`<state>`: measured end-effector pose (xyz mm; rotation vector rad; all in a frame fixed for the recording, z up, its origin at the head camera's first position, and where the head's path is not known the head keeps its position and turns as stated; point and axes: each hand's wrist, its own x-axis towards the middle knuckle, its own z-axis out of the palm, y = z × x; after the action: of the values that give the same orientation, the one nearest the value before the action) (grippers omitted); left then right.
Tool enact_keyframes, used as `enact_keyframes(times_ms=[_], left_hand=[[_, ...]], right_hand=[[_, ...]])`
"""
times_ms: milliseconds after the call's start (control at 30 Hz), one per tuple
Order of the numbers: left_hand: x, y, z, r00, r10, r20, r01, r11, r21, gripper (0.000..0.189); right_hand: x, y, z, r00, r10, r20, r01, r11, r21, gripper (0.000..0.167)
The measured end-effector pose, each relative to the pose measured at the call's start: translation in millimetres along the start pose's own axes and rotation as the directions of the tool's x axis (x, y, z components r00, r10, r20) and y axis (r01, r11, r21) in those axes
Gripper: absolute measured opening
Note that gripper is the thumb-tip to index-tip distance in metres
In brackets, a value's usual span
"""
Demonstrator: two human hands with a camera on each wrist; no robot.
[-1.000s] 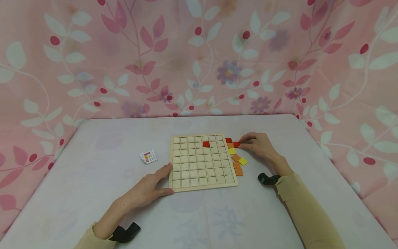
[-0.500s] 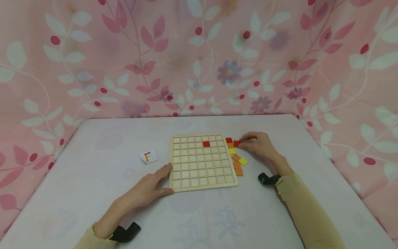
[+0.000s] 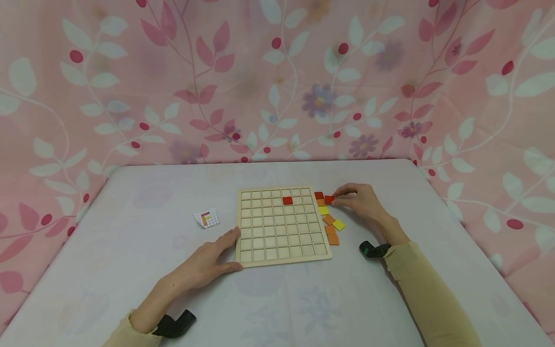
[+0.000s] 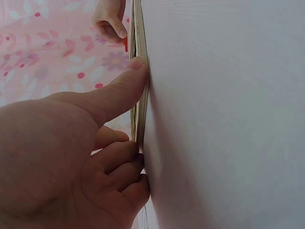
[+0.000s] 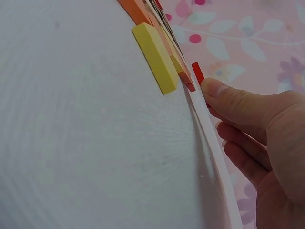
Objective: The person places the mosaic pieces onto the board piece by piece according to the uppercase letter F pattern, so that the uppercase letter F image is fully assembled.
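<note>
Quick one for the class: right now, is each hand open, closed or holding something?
Left hand: open, touching the edge of the gridded board.
Right hand: holding a red tile, pinched between thumb and fingers.

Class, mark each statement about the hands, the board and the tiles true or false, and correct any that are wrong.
1. The right hand pinches a red tile. True.
2. The left hand touches the gridded board at its left side. True.
3. Three tiles sit in the grid. False: only one does, the placed tile, which is red.
4. The patterned paper lies to the right of the grid. False: the patterned paper lies to its left.
5. Two yellow tiles are to the right of the grid. True.
6. A green tile lies among the loose ones. False: those are red, orange and yellow.
</note>
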<state>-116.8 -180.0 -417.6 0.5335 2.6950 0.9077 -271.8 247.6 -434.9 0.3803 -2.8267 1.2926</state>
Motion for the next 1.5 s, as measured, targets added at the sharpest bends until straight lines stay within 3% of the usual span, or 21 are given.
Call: enact_keyframes(times_ms=[267,667,867,1133,1367,1500], left_hand=[[0.0,-1.2,2.6,1.000,0.002,0.002,-0.002,1.000,0.013,0.089],[-0.6,-0.5,0.0,1.000,0.014,0.003,-0.014,1.000,0.022,0.089],[-1.3,-1.0,-0.1,1.000,0.028,0.006,-0.028,1.000,0.015,0.088],[-1.1,-2.5,-0.5,0.999,0.031,0.016,-0.031,1.000,0.005,0.087],[-1.4,-1.5,-0.5,0.999,0.028,0.021,-0.028,1.000,0.002,0.087],[-0.8,-0.4,-0.4,0.999,0.024,0.029,-0.024,1.000,0.004,0.087]], right_hand=[[-1.1,-4,2,1.000,0.010,0.024,-0.009,1.000,-0.016,0.024],[14.1,-42,16,0.994,-0.105,0.021,0.105,0.994,-0.023,0.019],[24.4,-62,33,0.992,-0.116,0.041,0.115,0.993,0.030,0.019],[31.1,-86,54,0.996,-0.047,0.078,0.033,0.983,0.179,0.016],[35.9,-95,65,0.989,-0.131,0.065,0.124,0.986,0.109,0.014],[36.6,-94,69,0.990,-0.130,0.059,0.123,0.986,0.111,0.013]])
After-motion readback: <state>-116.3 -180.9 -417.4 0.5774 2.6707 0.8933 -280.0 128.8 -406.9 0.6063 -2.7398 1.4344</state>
